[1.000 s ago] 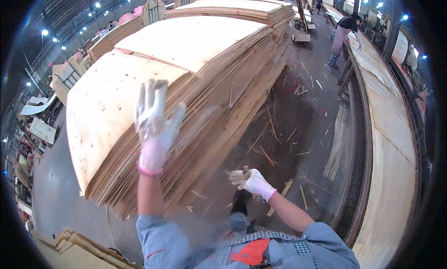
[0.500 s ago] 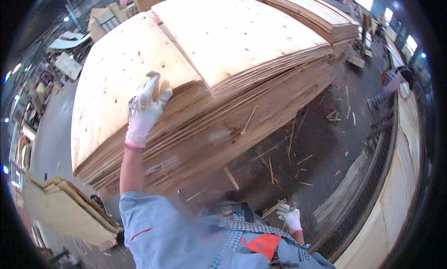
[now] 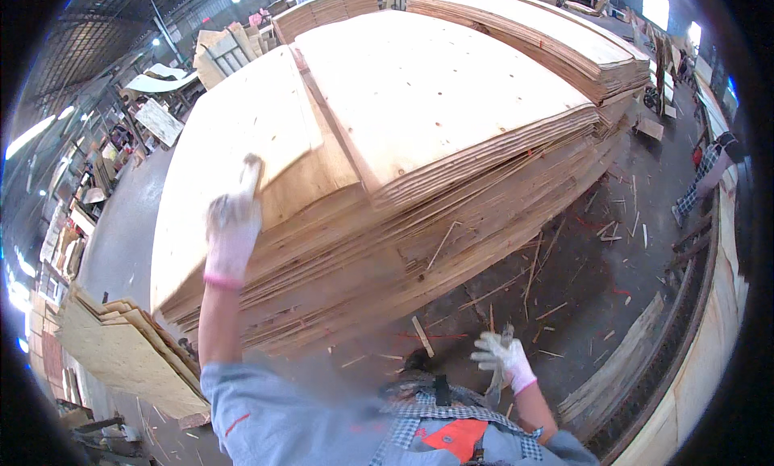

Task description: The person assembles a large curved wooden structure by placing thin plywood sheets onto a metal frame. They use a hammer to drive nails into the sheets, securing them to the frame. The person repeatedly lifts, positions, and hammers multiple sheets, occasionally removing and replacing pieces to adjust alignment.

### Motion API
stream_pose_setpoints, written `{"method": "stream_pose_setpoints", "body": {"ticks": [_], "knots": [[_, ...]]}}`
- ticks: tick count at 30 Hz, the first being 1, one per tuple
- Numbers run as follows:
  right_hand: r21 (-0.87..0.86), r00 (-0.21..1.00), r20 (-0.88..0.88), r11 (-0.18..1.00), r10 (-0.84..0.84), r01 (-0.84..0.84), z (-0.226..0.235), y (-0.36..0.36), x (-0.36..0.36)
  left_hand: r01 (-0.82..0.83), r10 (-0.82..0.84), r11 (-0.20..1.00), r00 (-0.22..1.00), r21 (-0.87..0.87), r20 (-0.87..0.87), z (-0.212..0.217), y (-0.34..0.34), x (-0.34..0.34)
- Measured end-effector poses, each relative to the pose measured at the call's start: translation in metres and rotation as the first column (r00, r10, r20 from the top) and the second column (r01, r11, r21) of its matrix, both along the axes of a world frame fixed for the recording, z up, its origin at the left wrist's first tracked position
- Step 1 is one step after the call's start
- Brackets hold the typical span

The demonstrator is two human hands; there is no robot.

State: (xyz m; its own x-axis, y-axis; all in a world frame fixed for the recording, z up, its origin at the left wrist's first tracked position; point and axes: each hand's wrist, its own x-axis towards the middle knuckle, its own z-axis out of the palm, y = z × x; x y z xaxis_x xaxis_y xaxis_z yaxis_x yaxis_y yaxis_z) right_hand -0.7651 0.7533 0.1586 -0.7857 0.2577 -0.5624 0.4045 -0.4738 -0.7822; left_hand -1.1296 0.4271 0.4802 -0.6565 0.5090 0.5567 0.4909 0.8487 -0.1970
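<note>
Your left hand (image 3: pixel 232 228) has moved onto the top veneer sheet (image 3: pixel 242 143), fingers flat and grasping nothing; your right hand (image 3: pixel 501 355) hangs half open, empty. No sheet is lifted yet; the whole veneer stack (image 3: pixel 451 200) remains.

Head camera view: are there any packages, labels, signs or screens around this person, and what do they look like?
No packages, labels, signs or screens can be made out.
Veneer stack: large pile of thin pale wood sheets, centre, the gloved left hand on its near edge.
Right hand: white glove with pink cuff, low over the dark littered floor.
Loose sheets: smaller pale pile, lower left.
</note>
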Motion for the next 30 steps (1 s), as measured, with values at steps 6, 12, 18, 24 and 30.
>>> {"method": "stream_pose_setpoints", "body": {"ticks": [6,12,18,24,30], "knots": [[-0.075,0.821,-0.404,0.880,0.404,-0.469,0.149,0.004,-0.143,0.191,-0.194,0.973,0.981,-0.127,-0.014,-0.012,-0.025,0.250],[0.094,0.674,-0.538,0.830,0.507,-0.550,0.199,-0.045,-0.146,-0.360,0.468,0.515,0.878,0.778,0.096,-0.065,-0.085,0.422],[0.082,0.768,-0.412,0.859,0.490,-0.505,0.204,-0.075,-0.132,-0.392,-0.185,-0.522,0.919,0.758,0.348,-0.154,-0.214,0.441],[0.293,0.844,-0.357,0.906,0.400,-0.305,0.178,-0.069,-0.137,-0.402,-0.357,-0.510,0.903,0.760,0.238,-0.230,-0.187,0.434],[0.517,0.871,-0.376,0.852,0.316,-0.086,0.101,-0.047,-0.110,-0.596,-0.612,-0.533,0.762,0.601,0.213,-0.255,-0.100,0.443]]}}
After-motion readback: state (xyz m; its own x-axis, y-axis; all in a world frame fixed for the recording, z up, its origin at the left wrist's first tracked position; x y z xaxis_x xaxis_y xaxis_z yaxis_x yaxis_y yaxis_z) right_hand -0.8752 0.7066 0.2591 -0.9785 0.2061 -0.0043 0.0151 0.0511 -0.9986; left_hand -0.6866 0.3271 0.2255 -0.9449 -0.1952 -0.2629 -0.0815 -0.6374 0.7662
